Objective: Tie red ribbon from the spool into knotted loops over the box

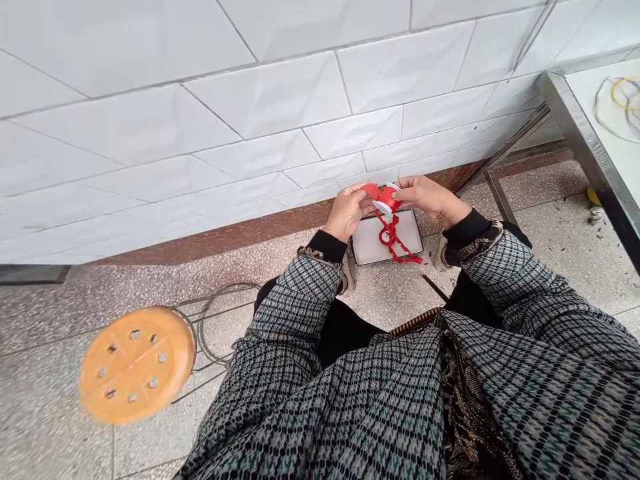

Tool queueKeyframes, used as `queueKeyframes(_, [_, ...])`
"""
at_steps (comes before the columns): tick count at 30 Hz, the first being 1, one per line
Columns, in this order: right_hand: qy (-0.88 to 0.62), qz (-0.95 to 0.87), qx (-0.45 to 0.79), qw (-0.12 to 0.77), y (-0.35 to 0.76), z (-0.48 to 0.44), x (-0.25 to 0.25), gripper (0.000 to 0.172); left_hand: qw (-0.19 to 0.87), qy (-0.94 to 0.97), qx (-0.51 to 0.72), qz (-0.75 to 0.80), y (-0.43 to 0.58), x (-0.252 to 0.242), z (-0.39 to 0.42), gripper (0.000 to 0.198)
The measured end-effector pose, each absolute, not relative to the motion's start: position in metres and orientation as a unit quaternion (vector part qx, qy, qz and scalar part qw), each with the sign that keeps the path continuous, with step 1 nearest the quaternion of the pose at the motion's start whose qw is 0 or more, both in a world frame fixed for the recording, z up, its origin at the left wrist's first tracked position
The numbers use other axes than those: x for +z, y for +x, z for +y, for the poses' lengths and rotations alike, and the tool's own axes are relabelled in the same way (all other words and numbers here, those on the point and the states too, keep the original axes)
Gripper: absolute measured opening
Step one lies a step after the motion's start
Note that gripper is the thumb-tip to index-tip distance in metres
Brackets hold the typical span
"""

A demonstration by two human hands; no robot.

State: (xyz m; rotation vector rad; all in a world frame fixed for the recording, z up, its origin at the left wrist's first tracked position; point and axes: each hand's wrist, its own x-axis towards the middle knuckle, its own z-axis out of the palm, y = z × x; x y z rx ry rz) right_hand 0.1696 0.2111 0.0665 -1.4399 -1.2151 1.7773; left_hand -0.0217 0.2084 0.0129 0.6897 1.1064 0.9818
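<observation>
A seated person, seen from above, holds a red ribbon spool (386,198) between both hands, out in front of the knees and close to a white-tiled wall (250,100). The left hand (347,212) has its grip closed on the spool's left side, and the right hand (427,198) pinches the right side with the fingers curled over the top. Held from both ends like this, the spool looks steadied in mid-air, touching nothing below it.

A length of loose ribbon (395,243) hangs from the spool in a tangled loop. It falls across a white box (366,248) that lies flat on the speckled floor (550,200) directly under the hands. The box appears placed to catch what drops, though whether the ribbon's end touches it or hangs just above cannot be told. Checked jacket sleeves (300,300) fill the near part of the view.

A round orange stool (136,363), its top pierced with holes, stands well apart at the near left. At the far right, the steel edge of a tabletop (585,143) comes into view with a coil of yellow and grey wire (623,100) lying on it. Small scraps are scattered on the floor beneath that edge.
</observation>
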Motion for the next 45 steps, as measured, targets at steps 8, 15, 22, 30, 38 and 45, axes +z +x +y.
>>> queueKeyframes(8, [-0.479,-0.47,0.689,0.275,0.166,0.209,0.056,0.019,0.679,0.341,0.411,0.504,-0.036,0.023,0.212,0.034])
queueKeyframes(15, [-0.489,-0.528,0.654,0.234,0.163,0.21,0.047,0.016,0.609,0.378,0.45,0.533,-0.037,0.019,0.211,0.024])
queueKeyframes(22, [-0.541,-0.516,0.624,0.229,0.154,0.207,0.051,0.027,0.563,0.389,0.496,0.535,-0.027,0.013,0.204,0.016])
queueKeyframes(30, [-0.595,-0.501,0.578,0.247,0.146,0.209,0.034,0.026,0.386,0.53,0.509,0.557,-0.009,0.005,0.191,0.021])
queueKeyframes(38, [-0.613,-0.379,0.623,0.305,0.136,0.2,0.034,0.021,0.296,0.579,0.54,0.534,0.001,-0.013,0.177,0.023])
queueKeyframes(45, [-0.615,-0.39,0.614,0.305,0.139,0.202,0.037,0.02,0.377,0.513,0.559,0.531,0.003,-0.026,0.182,0.025])
